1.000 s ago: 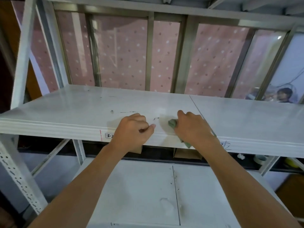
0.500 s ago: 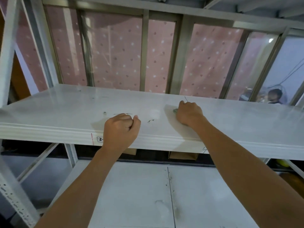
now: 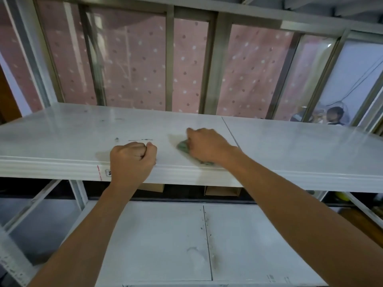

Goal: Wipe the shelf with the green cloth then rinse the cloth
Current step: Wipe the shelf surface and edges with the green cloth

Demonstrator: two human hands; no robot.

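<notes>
- Head view, the hands: the right hand [image 3: 209, 146] lies palm-down on the shelf [image 3: 290, 146], fingers curled over the green cloth [image 3: 183, 147] and pressing it flat against the white surface. Only a bunched bit of the cloth shows at the thumb side, and a second scrap peeks out near the wrist by the shelf's front edge.
- The left hand [image 3: 132, 158] is closed into a loose fist and holds nothing that can be seen; its knuckles rest on the shelf close to the front lip, just beside the right hand, and it looks to be bracing there.
- Where the cloth is: on the middle shelf, left of the seam [image 3: 230, 131] between the two shelf panels, near the front.
- Progress, as a judgement: the wiping is under way and not finished. Dark marks [image 3: 141, 139] remain on the surface just behind the left hand, and a small spot [image 3: 116, 139] sits further left. The right panel beyond the seam looks hazy, though whether that is dirt or glare cannot be told.
- What is left: the remaining marks, probably the rest of the surface, and then the whole rinsing step. No tap, sink or water shows here.
</notes>
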